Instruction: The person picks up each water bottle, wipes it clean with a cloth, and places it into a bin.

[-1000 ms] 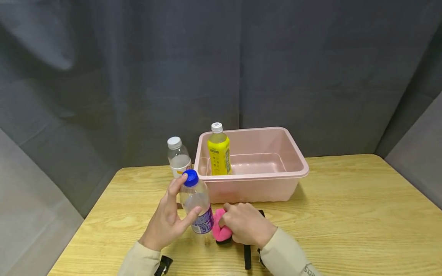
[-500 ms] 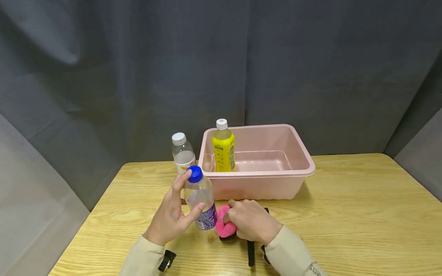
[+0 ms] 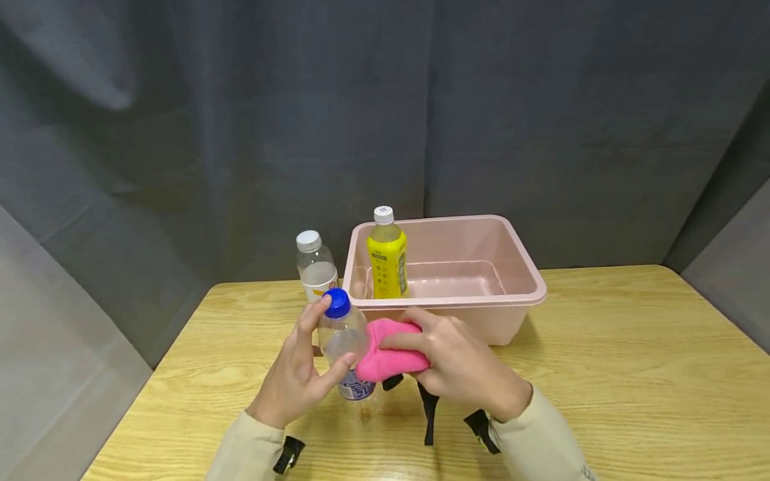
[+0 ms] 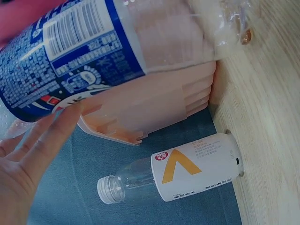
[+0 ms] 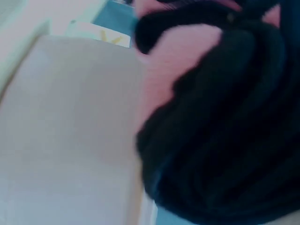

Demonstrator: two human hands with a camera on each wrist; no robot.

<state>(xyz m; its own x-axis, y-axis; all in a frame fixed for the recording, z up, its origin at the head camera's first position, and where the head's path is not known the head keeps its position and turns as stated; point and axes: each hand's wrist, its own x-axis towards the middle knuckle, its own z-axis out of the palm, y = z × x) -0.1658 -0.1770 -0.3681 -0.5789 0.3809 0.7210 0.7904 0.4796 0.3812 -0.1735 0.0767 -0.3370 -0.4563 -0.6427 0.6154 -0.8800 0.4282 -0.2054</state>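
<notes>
My left hand (image 3: 301, 374) holds a clear plastic bottle (image 3: 343, 327) upright, index finger at its blue cap and thumb on its side. In the left wrist view, fingertips touch the blue label of this bottle (image 4: 70, 61). My right hand (image 3: 463, 361) grips a soft pink cloth thing (image 3: 394, 357), raised in front of the bottle and overlapping its label. Black fabric (image 5: 220, 126) shows on the thing's other side in the right wrist view; a black strap (image 3: 429, 414) hangs below. Its exact kind I cannot tell.
Behind the hands stands a pink plastic tub (image 3: 487, 304) with a yellow-labelled bottle (image 3: 388, 264) upright inside at its left end. Left of the tub stands a white-capped clear bottle (image 3: 315, 267) with a white label. Dark curtains (image 3: 271, 133) border the wooden table (image 3: 601, 374).
My right hand has lifted the pink cloth thing from low over the table, bringing it up in front of the bottle. My left hand keeps its hold on the bottle, nearly unmoved.
</notes>
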